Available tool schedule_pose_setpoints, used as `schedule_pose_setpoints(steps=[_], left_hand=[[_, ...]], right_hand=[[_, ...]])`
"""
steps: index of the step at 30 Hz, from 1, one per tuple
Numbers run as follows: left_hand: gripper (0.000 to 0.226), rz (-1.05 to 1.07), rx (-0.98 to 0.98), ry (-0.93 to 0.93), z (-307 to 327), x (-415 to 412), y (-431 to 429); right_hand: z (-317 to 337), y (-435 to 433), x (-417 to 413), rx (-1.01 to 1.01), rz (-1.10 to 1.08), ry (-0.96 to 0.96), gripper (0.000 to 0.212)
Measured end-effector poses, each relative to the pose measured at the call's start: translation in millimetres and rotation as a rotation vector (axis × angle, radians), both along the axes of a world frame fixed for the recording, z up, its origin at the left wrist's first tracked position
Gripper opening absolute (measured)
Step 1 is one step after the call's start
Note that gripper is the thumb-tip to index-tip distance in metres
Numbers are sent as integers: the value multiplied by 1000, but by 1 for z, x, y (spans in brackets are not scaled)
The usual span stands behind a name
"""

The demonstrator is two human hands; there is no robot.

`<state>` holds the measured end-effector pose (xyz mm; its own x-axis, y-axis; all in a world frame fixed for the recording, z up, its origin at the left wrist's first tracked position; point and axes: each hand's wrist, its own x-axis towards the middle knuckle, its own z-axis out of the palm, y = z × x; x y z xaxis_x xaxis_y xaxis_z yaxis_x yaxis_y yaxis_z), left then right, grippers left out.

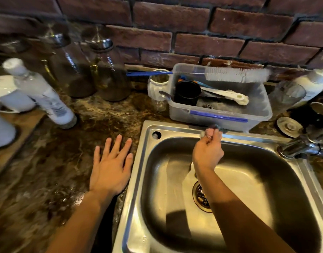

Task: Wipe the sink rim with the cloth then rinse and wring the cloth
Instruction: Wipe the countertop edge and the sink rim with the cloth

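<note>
pressing a bunched pink cloth (211, 131) onto the far rim of the steel sink (179, 128), the right hand (209, 150) has its fingers curled tight round the cloth, so from my seat i read that grip as closed on it. the cloth sits on the back rim, just in front of a clear plastic tub (257, 110). the tub holds a black cup (187, 94) and a white measuring spoon (230, 96), with a white bottle brush (235, 74) laid across its top. the left hand (111, 167) lies flat on the dark marbled countertop (56, 161) just left of the sink, fingers straight and spread, holding nothing. i see the drain (201, 195) beside the right forearm and the tap (303, 147) at the right end of the rim. two tall glass jars (73, 73) and a white bottle (45, 95) stand at the left near the brick wall (175, 15).
</note>
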<state>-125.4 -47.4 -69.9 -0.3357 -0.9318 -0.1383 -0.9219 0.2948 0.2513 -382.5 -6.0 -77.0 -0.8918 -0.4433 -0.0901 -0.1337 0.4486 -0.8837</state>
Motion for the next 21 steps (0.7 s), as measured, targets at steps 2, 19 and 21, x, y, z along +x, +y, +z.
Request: schedule_pose_setpoints(steps=[2, 19, 21], left_hand=[[55, 2, 2, 6, 1, 0, 1], [55, -20, -53, 3, -6, 2, 1], [55, -23, -46, -6, -7, 3, 0]], right_hand=[[2, -4, 10, 4, 28, -10, 44], [29, -37, 97, -94, 113, -299, 33], [39, -33, 90, -240, 79, -552, 32]])
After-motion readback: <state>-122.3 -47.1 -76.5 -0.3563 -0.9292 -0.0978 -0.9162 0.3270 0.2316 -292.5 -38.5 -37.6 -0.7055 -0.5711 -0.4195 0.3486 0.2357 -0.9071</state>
